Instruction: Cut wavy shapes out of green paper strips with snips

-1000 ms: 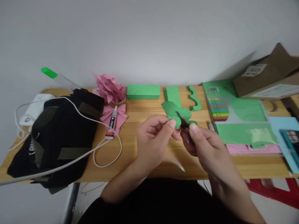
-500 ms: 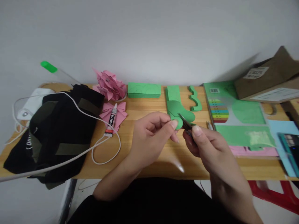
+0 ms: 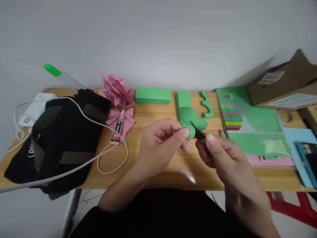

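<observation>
My left hand [image 3: 163,143] pinches a green paper cut-out [image 3: 192,119] with rounded lobes, thumb and forefinger closed on its lower edge. My right hand [image 3: 220,152] is closed on small dark scissors [image 3: 197,131], whose blades point up-left into the green paper. Both hands hover just above the wooden table [image 3: 148,172], near its middle.
A black bag [image 3: 64,138] with a white cable [image 3: 109,165] lies at the left. Pink folded paper flowers [image 3: 116,89], a pink bow [image 3: 127,119] and a glue tube [image 3: 117,130] sit behind. Green foam blocks [image 3: 153,95], a wavy green strip [image 3: 206,105], coloured paper sheets [image 3: 257,132] and cardboard boxes [image 3: 284,82] fill the right.
The hands, scissors and green cut-out have stayed nearly in place; the green piece has turned slightly in my left fingers. The view shifted a little.
</observation>
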Tool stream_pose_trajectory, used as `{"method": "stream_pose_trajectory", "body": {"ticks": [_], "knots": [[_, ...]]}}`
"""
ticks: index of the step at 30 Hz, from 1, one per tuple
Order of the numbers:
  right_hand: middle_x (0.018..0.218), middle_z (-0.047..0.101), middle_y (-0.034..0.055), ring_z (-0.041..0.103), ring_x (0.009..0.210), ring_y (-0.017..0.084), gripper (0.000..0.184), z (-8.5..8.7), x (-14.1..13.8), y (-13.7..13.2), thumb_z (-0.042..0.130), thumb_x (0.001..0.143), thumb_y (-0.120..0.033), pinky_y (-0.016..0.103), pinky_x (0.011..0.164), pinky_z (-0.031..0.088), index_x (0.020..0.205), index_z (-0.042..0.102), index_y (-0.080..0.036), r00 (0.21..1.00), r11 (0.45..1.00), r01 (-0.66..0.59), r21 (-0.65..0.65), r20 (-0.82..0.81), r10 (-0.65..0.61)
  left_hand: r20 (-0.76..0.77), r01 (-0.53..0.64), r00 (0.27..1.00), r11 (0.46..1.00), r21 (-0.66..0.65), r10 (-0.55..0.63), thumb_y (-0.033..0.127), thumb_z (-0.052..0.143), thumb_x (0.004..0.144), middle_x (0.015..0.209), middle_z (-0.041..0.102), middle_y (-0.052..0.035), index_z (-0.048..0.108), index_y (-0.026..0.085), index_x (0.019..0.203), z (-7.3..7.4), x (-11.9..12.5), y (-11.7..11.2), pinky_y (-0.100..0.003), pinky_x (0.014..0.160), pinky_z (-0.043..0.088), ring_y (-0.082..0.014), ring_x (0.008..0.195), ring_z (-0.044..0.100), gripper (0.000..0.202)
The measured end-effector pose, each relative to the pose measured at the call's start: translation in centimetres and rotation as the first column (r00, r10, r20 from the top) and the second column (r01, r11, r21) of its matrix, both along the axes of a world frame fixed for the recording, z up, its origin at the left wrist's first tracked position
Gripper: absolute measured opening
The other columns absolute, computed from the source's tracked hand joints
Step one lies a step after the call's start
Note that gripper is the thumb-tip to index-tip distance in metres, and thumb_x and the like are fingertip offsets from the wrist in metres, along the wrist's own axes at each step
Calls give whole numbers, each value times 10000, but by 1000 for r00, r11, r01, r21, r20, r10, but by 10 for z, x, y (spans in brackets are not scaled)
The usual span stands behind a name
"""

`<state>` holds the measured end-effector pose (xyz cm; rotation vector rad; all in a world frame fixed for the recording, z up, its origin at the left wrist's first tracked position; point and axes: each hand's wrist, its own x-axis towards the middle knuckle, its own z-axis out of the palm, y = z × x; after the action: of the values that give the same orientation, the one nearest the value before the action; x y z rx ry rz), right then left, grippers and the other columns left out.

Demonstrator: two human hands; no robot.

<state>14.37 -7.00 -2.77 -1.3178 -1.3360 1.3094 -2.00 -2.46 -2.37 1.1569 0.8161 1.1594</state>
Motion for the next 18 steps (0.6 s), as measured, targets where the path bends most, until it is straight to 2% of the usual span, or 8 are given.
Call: {"method": "stream_pose_trajectory", "body": {"ticks": [9,18], "knots": [[568,340,-40,273,494,97,511,6,5,2,469,1007,-529,279,422,184,617,400,-208,994,998,-48,34,100,44,-88,56,995,998,2,-55,131,659,838,514,645,36,631,171,593,7,-9,2,-203,524,471,-80,499,583,250],[555,337,-44,263,481,94,518,6,6,3,479,1004,-529,277,412,182,606,393,-208,994,998,-57,36,91,53,-99,80,992,997,-18,-82,162,676,841,519,652,32,638,173,592,7,-9,4,-208,515,423,-75,504,547,252]]}}
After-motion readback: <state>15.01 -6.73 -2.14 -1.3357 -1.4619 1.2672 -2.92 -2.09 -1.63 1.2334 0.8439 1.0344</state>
